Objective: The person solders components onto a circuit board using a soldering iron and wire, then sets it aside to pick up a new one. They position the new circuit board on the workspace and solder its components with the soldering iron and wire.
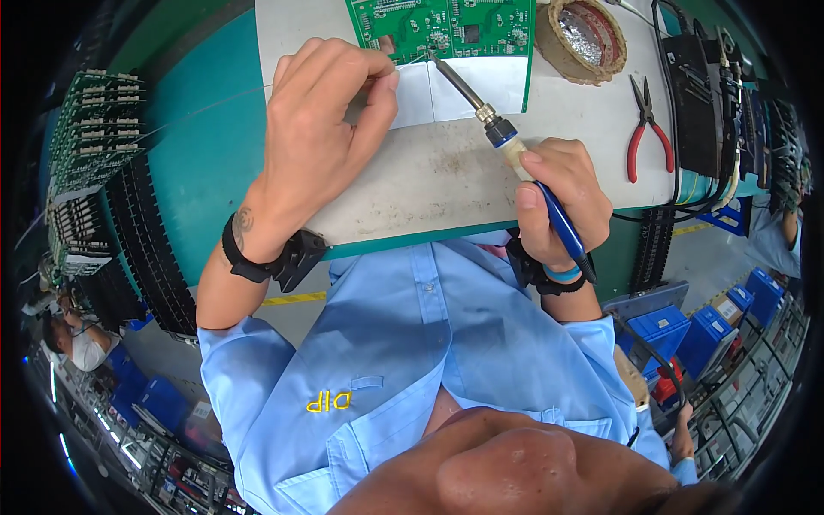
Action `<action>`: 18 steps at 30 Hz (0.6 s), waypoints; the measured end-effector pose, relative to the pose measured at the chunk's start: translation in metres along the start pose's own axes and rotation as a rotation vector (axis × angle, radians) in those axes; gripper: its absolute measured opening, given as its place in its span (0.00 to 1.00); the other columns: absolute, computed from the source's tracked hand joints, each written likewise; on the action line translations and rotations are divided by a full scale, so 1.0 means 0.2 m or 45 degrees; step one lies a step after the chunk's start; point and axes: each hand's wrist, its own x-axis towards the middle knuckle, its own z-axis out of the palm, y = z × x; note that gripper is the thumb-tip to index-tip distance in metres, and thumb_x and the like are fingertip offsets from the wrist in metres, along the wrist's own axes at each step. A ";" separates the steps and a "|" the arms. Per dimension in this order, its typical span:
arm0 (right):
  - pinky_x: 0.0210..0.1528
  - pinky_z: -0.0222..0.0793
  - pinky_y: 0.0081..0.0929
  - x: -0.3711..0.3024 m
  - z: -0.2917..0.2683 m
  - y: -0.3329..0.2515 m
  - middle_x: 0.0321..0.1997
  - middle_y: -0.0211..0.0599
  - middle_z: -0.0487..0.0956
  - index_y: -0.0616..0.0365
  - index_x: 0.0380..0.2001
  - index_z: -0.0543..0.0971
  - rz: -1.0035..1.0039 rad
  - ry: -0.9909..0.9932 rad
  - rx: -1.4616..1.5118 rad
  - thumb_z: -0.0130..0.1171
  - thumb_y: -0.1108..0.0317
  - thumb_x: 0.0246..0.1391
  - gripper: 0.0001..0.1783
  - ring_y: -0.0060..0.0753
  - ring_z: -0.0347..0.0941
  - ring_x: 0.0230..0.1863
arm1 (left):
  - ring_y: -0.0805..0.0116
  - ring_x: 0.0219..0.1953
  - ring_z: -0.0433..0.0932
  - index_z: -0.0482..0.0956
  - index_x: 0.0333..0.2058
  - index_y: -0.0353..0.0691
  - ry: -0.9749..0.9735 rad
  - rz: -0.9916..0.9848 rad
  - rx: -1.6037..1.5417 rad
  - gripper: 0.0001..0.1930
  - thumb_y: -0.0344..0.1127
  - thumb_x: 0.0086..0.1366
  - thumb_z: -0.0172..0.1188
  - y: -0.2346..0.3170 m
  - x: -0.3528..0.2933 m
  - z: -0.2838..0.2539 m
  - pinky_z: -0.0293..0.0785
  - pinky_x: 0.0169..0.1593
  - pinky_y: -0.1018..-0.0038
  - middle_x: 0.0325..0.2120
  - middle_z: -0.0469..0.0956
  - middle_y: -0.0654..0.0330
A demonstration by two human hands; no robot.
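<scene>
My right hand (562,202) is closed round the handle of a soldering iron (498,129). The iron slants up and left, and its tip is at the lower edge of a green circuit board (446,30). Between thumb and forefinger, my left hand (330,116) pinches a thin solder wire (410,62), whose end reaches to the iron's tip. The wire trails off leftward behind the hand. White paper (481,84) shows just below the board's components. Whether tip and wire touch is too small to tell.
Right of the board stands a round cardboard-like ring (554,39) with crumpled silvery material inside. Red-handled pliers (648,137) lie farther right, beside a black box (693,86) with cables. Racked circuit boards (94,129) stand at the left. Blue bins (704,335) and other people are in the background.
</scene>
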 end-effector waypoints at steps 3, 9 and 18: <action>0.39 0.77 0.34 0.01 0.00 0.00 0.35 0.47 0.85 0.66 0.44 0.84 0.001 -0.008 -0.004 0.68 0.79 0.50 0.15 0.45 0.81 0.34 | 0.66 0.31 0.77 0.81 0.33 0.38 -0.044 -0.026 0.030 0.06 0.22 0.58 0.68 0.02 0.00 -0.02 0.69 0.39 0.71 0.27 0.79 0.62; 0.39 0.77 0.34 0.01 0.00 -0.01 0.35 0.47 0.85 0.66 0.44 0.84 0.009 -0.029 -0.011 0.69 0.79 0.50 0.16 0.44 0.80 0.34 | 0.65 0.29 0.75 0.81 0.32 0.40 0.005 -0.005 -0.011 0.06 0.23 0.57 0.68 0.00 0.00 0.00 0.64 0.38 0.69 0.25 0.77 0.63; 0.38 0.77 0.33 0.01 0.00 -0.01 0.35 0.47 0.85 0.66 0.44 0.84 0.015 -0.028 -0.019 0.69 0.79 0.50 0.16 0.44 0.80 0.34 | 0.64 0.31 0.77 0.81 0.33 0.40 -0.003 -0.024 -0.005 0.06 0.23 0.58 0.68 -0.01 -0.01 0.00 0.66 0.39 0.69 0.26 0.78 0.63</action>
